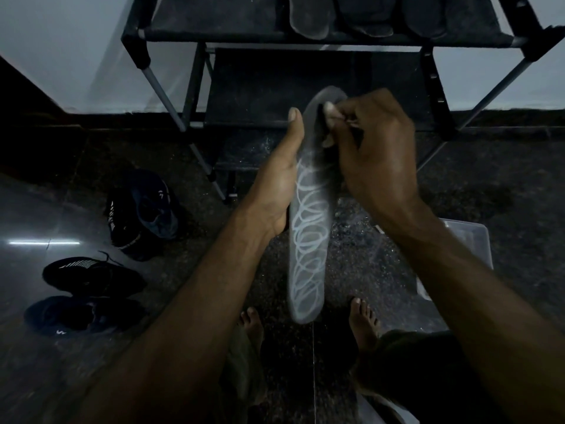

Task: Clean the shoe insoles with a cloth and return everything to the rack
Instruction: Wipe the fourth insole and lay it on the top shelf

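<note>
A person is standing barefoot on a dark floor (382,264), holding a grey insole (308,228) upright at the centre of the view, its length running from 12 o'clock down to 6 o'clock. The left hand (281,182) is lying along the insole's 9 o'clock edge, thumb stretched up beside it and palm cupping it from behind; its grip is grasping the insole. The right hand (373,148) is sitting at the insole's upper end, toward 1 o'clock, fingers curled tight against the surface. Its grip is clenched, but whether a cloth is inside it is too dark to tell. White looping lines are covering the insole's lower face.

At 12 o'clock a black shoe rack (318,35) is standing against the wall, with three more insoles (308,19) lying side by side on its top shelf. At 9 o'clock, well apart from the hands, three dark shoes (91,276) are lying on the floor. At 4 o'clock a clear plastic box (467,240) is showing behind the right forearm.
</note>
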